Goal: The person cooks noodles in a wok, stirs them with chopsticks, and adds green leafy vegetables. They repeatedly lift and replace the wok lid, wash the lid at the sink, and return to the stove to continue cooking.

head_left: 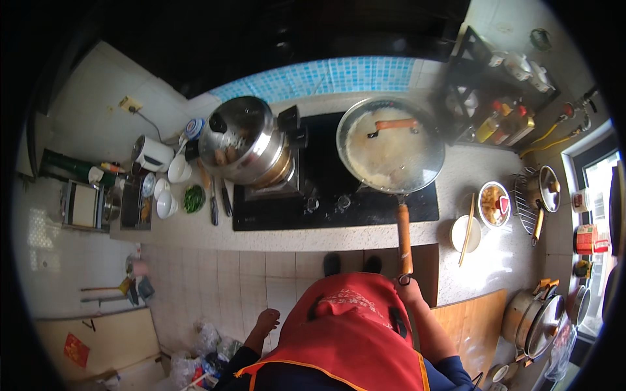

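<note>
My left hand (268,320) hangs beside the red apron (352,313), over the floor, its fingers loosely curled and no object visible in it. Just below the end of a pan's wooden handle (403,239) is my right hand (410,292), partly covered by the apron's edge. Its fingers are not clear, and I cannot tell whether it touches the handle. The pan sits on the right of a black gas hob (323,161) under a glass lid (391,146), with pale, bubbling liquid beneath. On the left burner stands a steel pot (264,166) under a see-through lid (239,132).
Left of the hob lie chopped greens (194,199), knives (214,207) and white bowls (167,204). To its right, chopsticks (468,229) rest across a bowl (462,239) beside a food container (494,204). A wooden board (469,327) and a large pot (528,317) are nearer me.
</note>
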Motion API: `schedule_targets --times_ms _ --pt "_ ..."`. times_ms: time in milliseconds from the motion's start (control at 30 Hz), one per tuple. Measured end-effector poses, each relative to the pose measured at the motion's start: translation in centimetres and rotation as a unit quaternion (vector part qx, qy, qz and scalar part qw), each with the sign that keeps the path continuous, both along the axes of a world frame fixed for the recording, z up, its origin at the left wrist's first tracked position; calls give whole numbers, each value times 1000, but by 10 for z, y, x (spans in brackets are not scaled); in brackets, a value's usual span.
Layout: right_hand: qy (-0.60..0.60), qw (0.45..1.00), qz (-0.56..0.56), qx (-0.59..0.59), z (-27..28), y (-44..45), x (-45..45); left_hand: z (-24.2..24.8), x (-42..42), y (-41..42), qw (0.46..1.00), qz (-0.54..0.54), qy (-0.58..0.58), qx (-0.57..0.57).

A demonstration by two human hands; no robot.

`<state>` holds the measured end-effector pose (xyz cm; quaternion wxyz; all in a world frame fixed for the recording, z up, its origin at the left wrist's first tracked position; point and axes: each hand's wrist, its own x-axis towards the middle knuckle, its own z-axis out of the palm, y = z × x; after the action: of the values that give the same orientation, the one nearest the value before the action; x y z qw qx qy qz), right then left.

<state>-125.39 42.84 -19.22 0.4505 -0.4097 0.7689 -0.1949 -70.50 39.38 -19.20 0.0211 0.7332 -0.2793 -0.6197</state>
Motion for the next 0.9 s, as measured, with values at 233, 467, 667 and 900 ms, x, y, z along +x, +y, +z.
schedule_targets --times_ms 233,467,667,900 --pt "61 985 116 -109 12 -51 46 9 60 57 999 -38 -10 20" --pt "97 976 66 -183 38 -135 116 -58 152 58 990 124 67 17" --pt "89 984 -47 -149 38 -219 114 -78 197 49 977 204 46 -53" --pt "388 910 97 -108 65 -288 126 -91 184 123 942 335 25 23"
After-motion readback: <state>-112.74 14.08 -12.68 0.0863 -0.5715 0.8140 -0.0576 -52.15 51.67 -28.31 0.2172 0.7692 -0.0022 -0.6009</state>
